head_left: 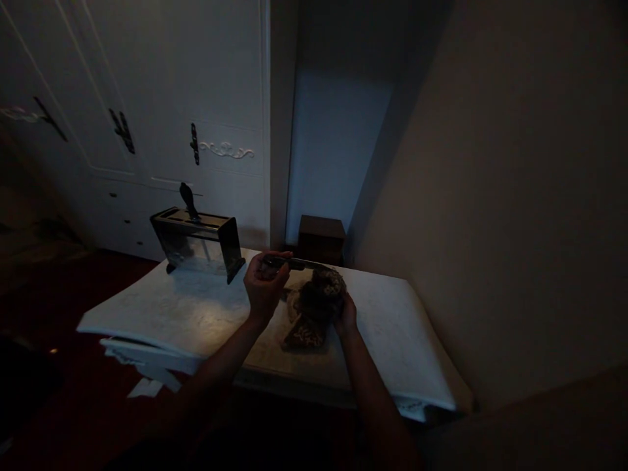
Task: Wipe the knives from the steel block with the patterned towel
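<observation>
My left hand [263,288] is closed around the dark handle of a knife [297,264]. The knife lies nearly level, its blade reaching right into a bunched, dark, patterned cloth [321,297]. Around the other side of the cloth curls my right hand [347,316], its fingers mostly hidden by the folds. A lower fold of the cloth hangs at or rests on the white tabletop [385,320]; the dim light hides which. Left of my hands, a knife block [196,245] with dark ends and clear-looking sides stands on the table, one black knife handle [188,200] sticking up from its slots.
Behind the table is a white wardrobe [220,85] with dark handles. A small brown cabinet [321,237] stands in the recess at the back. A plain wall [490,196] closes off the right side. Dark red floor [88,392] shows at the left.
</observation>
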{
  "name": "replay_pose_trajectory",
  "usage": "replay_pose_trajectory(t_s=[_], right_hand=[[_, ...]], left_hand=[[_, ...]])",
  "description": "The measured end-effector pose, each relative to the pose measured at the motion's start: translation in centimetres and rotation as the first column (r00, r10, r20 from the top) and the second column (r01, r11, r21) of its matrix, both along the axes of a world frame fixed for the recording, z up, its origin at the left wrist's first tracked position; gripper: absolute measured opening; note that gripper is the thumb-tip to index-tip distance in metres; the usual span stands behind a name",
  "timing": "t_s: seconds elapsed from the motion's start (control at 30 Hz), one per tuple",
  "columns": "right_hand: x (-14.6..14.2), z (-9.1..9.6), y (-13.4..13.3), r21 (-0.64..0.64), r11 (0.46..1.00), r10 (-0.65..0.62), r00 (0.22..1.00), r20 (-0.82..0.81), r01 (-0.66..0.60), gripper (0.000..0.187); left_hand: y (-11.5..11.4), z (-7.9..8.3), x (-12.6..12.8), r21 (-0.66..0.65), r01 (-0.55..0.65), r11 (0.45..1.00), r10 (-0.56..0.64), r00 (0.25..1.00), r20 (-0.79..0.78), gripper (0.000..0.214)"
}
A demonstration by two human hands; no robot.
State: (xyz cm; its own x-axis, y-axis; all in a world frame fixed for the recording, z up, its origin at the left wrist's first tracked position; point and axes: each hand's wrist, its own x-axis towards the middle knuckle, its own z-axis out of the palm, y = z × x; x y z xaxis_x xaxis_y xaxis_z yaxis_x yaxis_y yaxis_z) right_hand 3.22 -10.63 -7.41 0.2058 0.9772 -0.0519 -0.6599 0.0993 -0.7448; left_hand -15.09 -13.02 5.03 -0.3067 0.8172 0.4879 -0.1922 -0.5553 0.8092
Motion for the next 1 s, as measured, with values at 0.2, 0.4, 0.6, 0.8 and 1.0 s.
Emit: replay_pose_trajectory(t_s=[0.2, 0.4, 0.6, 0.8, 1.0], right_hand=[[0.2, 1.4, -1.0, -0.017, 0.982, 0.188, 0.982, -0.011, -0.189, 0.054], [-0.2, 1.7, -1.5, -0.003, 0.986, 0.169, 0.984, -0.058, -0.17, 0.053], [-0.4, 0.6, -1.1, -0.046, 0.999, 0.019, 0.999, -0.033, -0.021, 0.025], [-0.5, 0.9, -1.2, -0.015, 1.0, -0.021, 0.999, -0.026, 0.021, 0.039], [-0.9, 1.2, -1.5, -0.003, 1.0, 0.003, 1.0, -0.006, -0.003, 0.051]], left_hand=[[-0.5, -2.5, 0.2, -0.06, 0.15, 0.987, -0.152, 0.988, -0.029, 0.038], [-0.5, -5.8, -0.4, -0.164, 0.328, 0.93, -0.347, 0.931, -0.11, 0.037], [-0.2, -7.4, -1.1, -0.345, 0.48, 0.807, -0.545, 0.829, -0.122, 0.044], [2.0, -7.6, -2.1, -0.492, 0.385, 0.781, -0.602, 0.673, -0.43, 0.045], [3.9, -6.4, -1.7, -0.513, 0.204, 0.834, -0.552, 0.315, -0.772, 0.022]])
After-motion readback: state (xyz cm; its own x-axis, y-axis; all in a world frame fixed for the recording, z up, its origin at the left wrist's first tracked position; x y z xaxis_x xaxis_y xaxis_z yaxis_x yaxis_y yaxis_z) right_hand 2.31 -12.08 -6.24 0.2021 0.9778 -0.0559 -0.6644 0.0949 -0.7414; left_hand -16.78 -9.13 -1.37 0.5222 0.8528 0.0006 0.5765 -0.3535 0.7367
